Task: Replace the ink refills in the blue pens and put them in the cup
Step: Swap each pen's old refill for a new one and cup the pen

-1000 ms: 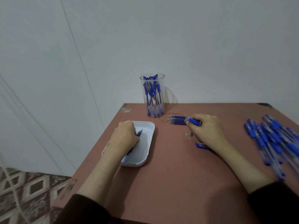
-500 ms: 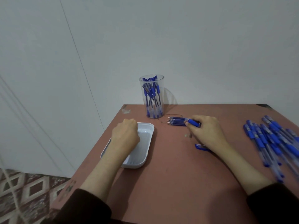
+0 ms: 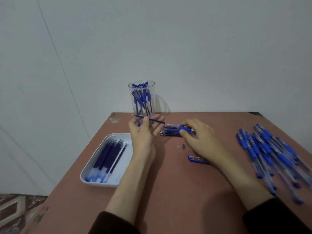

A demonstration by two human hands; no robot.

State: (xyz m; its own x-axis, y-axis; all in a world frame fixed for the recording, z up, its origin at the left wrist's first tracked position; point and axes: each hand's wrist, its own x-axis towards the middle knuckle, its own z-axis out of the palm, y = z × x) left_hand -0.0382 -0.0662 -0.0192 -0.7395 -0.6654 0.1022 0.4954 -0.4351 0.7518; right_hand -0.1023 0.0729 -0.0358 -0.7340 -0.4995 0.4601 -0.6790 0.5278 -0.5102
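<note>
— Where do we have our hands?

— Our left hand (image 3: 143, 132) pinches a dark blue refill (image 3: 152, 120) between thumb and fingers, with its writing tip pointing away to the left. Our right hand (image 3: 200, 141) grips the pen barrel (image 3: 183, 128) by its blue rubber sleeve. The refill's back end meets the barrel's clear mouth, and we hold both above the table (image 3: 168, 191).

— What could trip us up?

— The refill is thin and we hold it near its middle. If we push off-line, it may bow or jam at the mouth instead of sliding. We think the small parts (image 3: 181, 146) lying loose on the table belong to this pen, and a careless wrist could flick them away. The blue cap (image 3: 197, 159) lies right by our right wrist.

— And around us?

— A bundle of loose refills (image 3: 173, 132) lies just under the hands, and we could confuse it with the refills in the white tray (image 3: 118, 135) on the left. The clear cup (image 3: 152, 98), already holding pens, stands behind our left hand, so our own fingers are in the way. The heap of blue pens (image 3: 270, 152) lies blurred on the right.
</note>
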